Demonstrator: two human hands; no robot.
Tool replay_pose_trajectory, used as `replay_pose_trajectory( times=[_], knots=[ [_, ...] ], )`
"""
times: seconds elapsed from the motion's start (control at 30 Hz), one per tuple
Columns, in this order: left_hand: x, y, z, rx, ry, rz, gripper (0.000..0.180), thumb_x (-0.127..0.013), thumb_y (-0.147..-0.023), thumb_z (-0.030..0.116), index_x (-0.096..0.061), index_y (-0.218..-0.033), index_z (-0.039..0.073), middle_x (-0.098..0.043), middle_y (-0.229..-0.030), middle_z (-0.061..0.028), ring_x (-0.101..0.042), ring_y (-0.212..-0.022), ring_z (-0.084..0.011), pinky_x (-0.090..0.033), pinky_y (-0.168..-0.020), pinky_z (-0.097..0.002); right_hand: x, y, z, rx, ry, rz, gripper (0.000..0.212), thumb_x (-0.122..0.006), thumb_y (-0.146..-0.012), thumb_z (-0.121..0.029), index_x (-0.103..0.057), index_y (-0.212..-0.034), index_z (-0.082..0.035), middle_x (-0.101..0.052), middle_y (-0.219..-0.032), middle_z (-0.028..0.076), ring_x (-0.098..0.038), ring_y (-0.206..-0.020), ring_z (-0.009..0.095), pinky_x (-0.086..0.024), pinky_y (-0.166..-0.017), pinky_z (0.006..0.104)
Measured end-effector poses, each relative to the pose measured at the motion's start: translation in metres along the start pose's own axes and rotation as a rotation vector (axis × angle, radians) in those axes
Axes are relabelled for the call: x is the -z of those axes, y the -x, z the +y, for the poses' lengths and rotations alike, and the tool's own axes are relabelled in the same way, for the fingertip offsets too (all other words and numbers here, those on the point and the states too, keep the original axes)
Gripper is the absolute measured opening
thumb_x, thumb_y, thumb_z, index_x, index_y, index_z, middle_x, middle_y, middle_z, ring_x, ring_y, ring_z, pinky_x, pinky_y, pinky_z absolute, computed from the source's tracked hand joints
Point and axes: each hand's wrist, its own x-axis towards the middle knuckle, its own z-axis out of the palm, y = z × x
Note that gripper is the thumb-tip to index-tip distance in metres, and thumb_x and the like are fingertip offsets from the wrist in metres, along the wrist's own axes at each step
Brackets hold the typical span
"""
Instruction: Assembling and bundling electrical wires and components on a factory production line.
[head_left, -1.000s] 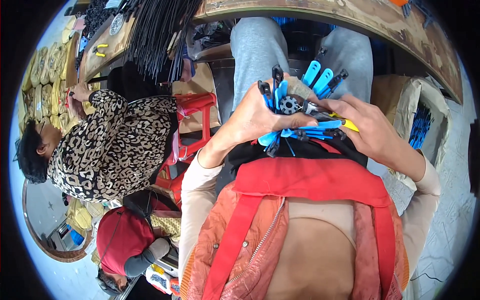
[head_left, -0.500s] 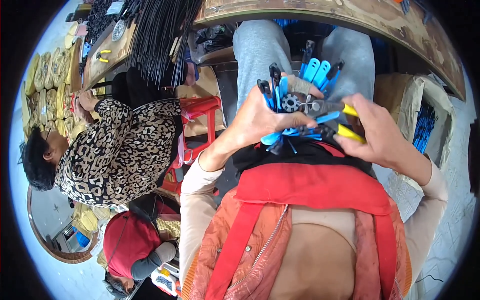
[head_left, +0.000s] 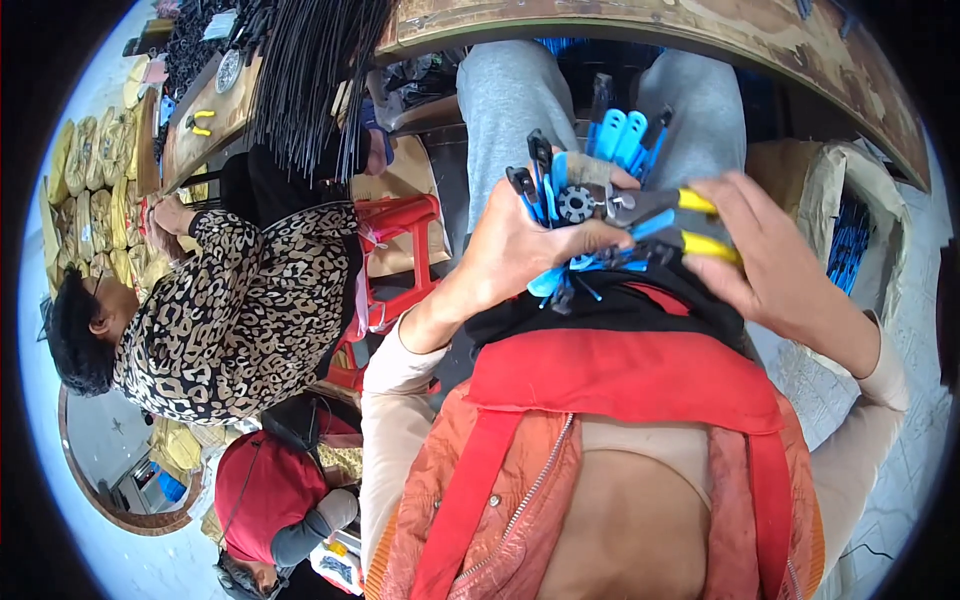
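Observation:
My left hand (head_left: 535,240) is closed around a spread-out bundle of blue and black clip-like arms (head_left: 620,140) that fan out from a dark notched hub (head_left: 577,204). The thumb presses along the hub's near side, and the fingers are partly hidden behind the arms. Gripped in my right hand (head_left: 765,250) is a pair of pliers (head_left: 697,201) with yellow handles. Their metal jaws lie beside the hub at its right, among the arms. Whether the jaws bite on anything is too small to tell. The bundle is held above my lap.
A wooden table edge (head_left: 600,22) runs across the far side. At right stands a lined bin (head_left: 815,215) holding blue pieces. Seated at left is a person in a patterned top (head_left: 240,310), near a red stool (head_left: 420,235), long black rods (head_left: 310,90) and other pliers (head_left: 200,122).
The pliers have shifted slightly away from my body, with their jaws still beside the hub. My left hand keeps its hold on the bundle. The whole view has moved a little.

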Motion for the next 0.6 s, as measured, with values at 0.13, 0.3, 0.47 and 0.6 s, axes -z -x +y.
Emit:
replay_pose_trajectory(
  times=[0.13, 0.3, 0.47, 0.6],
  knots=[
    [0.007, 0.002, -0.001, -0.062, -0.081, 0.047, 0.035, -0.083, -0.072, 0.007, -0.069, -0.103, 0.000, -0.069, -0.097, -0.0060, -0.062, -0.087, -0.0114, -0.049, -0.079, -0.0275, 0.002, 0.002, 0.011, -0.058, -0.164, -0.212, 0.036, -0.057, -0.089, -0.009, -0.049, -0.123, 0.001, -0.059, -0.086, 0.017, -0.062, -0.075, 0.040, -0.051, -0.074, 0.0403],
    [0.017, 0.004, 0.000, -0.023, -0.040, -0.162, 0.038, -0.085, -0.068, 0.008, -0.072, -0.104, 0.006, -0.063, -0.099, -0.0053, -0.059, -0.092, -0.0160, -0.046, -0.084, -0.0298, -0.004, -0.006, 0.021, -0.847, -1.386, -1.035, 0.047, -0.080, -0.074, -0.020, -0.052, -0.105, 0.000, -0.059, -0.079, 0.002, -0.059, -0.064, 0.008, -0.044, -0.057, 0.0275],
    [0.027, 0.001, -0.002, -0.089, -0.152, -0.033, 0.038, -0.085, -0.069, 0.010, -0.071, -0.105, 0.005, -0.065, -0.096, -0.0059, -0.061, -0.086, -0.0149, -0.048, -0.078, -0.0279, -0.004, -0.017, -0.002, -0.042, -0.119, -0.066, 0.038, -0.070, -0.081, -0.020, -0.053, -0.109, -0.002, -0.057, -0.082, 0.014, -0.059, -0.067, 0.030, -0.044, -0.059, 0.0357],
    [0.026, 0.009, -0.001, -0.021, -0.147, 0.020, 0.039, -0.085, -0.070, 0.011, -0.071, -0.106, 0.004, -0.063, -0.092, -0.0044, -0.061, -0.085, -0.0121, -0.048, -0.073, -0.0274, -0.011, -0.022, 0.003, -0.247, -0.363, -0.353, 0.028, -0.060, -0.092, -0.027, -0.055, -0.105, -0.002, -0.057, -0.071, 0.013, -0.057, -0.061, 0.029, -0.044, -0.058, 0.0350]
  ],
)
